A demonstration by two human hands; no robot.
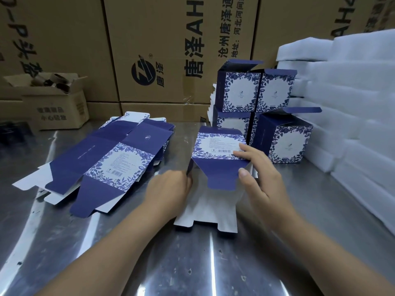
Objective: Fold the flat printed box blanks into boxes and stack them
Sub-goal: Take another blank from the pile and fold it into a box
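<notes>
Head view: one box blank [217, 146] stands half raised at the middle of the steel desk [192, 263]. Its flower-printed barcode panel faces the camera, a navy flap hangs below it, and its white inner side lies flat toward the person.

The left grip [171, 186], a bare hand, has its fingers curled and pinches the blank's left edge; that spot is blurred. The right grip [261, 178] holds the blank's right side, with fingers over the printed panel and the thumb pressed on the corner of the navy flap.

To the left lies one fanned pile of flat blanks [119, 159], printed side up. Their number cannot be told, since they overlap.

Just behind and to the right of the held blank stand the folded boxes [239, 92], all with their top flaps open. Two sit side by side on a lower row, one of that lower row shows plainly, and one more stands in front at the right. A sliver between may be a fifth.

One stack of white foam sheets [352, 103] stands against the right. Three large printed cartons [171, 39] span the back, above others. One small open carton [55, 105] sits at the far left and holds cardboard rolls.
</notes>
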